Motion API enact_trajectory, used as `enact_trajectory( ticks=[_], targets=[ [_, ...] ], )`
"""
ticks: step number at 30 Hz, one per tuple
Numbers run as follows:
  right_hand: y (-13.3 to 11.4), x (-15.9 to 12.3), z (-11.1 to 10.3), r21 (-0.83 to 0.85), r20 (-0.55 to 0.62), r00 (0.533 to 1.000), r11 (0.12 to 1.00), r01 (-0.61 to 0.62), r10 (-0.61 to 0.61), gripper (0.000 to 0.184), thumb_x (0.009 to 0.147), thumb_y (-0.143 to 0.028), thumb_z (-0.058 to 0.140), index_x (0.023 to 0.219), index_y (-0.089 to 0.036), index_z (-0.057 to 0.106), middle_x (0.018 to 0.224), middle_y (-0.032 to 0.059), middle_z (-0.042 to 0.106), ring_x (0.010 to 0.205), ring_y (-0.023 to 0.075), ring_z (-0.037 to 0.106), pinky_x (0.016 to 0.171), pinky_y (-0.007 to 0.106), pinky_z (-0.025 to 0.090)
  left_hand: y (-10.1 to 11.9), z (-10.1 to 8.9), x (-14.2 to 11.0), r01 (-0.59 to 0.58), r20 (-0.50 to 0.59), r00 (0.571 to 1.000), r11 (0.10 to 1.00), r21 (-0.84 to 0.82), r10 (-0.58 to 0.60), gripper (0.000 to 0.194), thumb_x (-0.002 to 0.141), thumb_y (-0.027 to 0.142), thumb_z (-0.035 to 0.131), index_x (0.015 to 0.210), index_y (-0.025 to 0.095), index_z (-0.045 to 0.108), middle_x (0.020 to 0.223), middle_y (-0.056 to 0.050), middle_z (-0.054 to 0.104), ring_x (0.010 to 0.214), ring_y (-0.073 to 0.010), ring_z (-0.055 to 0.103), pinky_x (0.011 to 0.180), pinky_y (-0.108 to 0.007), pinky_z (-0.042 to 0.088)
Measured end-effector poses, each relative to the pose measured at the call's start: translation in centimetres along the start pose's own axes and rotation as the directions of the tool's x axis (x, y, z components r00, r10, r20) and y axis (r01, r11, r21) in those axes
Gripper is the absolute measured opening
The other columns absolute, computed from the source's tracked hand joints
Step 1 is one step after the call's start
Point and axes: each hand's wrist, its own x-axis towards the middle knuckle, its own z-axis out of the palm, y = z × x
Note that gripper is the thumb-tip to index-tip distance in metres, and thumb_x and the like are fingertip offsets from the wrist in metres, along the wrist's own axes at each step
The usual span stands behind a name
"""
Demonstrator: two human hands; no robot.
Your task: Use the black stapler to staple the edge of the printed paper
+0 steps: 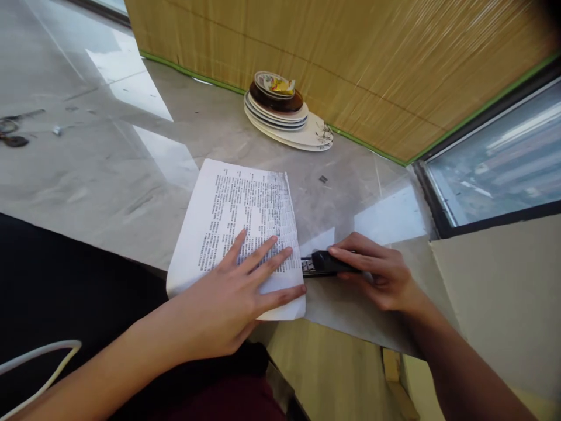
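Note:
Printed sheets of paper [245, 216] lie at the front edge of the grey stone counter, the near left part reaching over the edge. My left hand [245, 292] rests on them with fingers spread flat, the thumb side low near the front. A black stapler [331, 262] sits at the right edge of the sheets, its front end up against the paper. My right hand [377, 269] grips the stapler's rear from the right. Whether the paper lies between the stapler's jaws I cannot tell.
Stacked plates and bowls [280, 111] with a yellow packet on top stand at the back, before a bamboo blind [350, 58]. A small dark strip [323, 179] lies behind the stapler. Keys [15, 131] are at far left. A window [495, 158] borders the right side.

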Motion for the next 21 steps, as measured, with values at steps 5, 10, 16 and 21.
enact_trajectory(
  ticks=[5,10,16,21],
  targets=[
    [0.2,0.2,0.3,0.003,0.062,0.997,0.999,0.044,-0.044,0.067,0.093,-0.003,0.059,0.152,-0.034,0.053,0.121,0.0099,0.066,0.099,0.0217,0.064,0.079,0.037,0.054,0.1,0.2,-0.1,0.007,-0.029,1.000,1.000,0.006,-0.007,0.078,0.092,0.028,0.065,0.162,0.042,0.033,0.174,0.000,0.020,0.161,-0.0392,0.013,0.127,-0.070,0.005],
    [0.0,0.5,0.7,-0.039,0.073,0.996,0.998,0.051,-0.048,0.067,0.093,-0.003,0.056,0.154,-0.032,0.051,0.122,0.0108,0.065,0.098,0.0226,0.063,0.080,0.039,0.053,0.2,0.2,-0.1,0.009,-0.025,1.000,1.000,0.019,-0.009,0.079,0.091,0.027,0.065,0.162,0.042,0.032,0.175,-0.001,0.019,0.161,-0.0393,0.013,0.126,-0.071,0.007],
    [-0.6,0.6,0.9,-0.082,0.075,0.997,0.996,0.037,-0.031,0.068,0.092,-0.002,0.054,0.153,-0.033,0.052,0.121,0.0101,0.065,0.096,0.0220,0.061,0.080,0.040,0.053,0.2,0.3,-0.4,0.002,-0.023,1.000,1.000,0.023,-0.001,0.079,0.091,0.031,0.067,0.162,0.040,0.032,0.175,-0.003,0.018,0.160,-0.0401,0.013,0.126,-0.071,0.005],
    [-0.8,0.7,1.0,-0.103,0.059,0.998,0.994,0.022,-0.015,0.067,0.093,-0.003,0.055,0.152,-0.034,0.053,0.119,0.0093,0.066,0.093,0.0216,0.061,0.078,0.039,0.054,0.2,0.4,-0.5,0.000,-0.038,0.999,1.000,0.017,0.000,0.081,0.090,0.033,0.069,0.162,0.040,0.032,0.175,-0.004,0.019,0.160,-0.0411,0.014,0.125,-0.072,0.003]
  ],
)
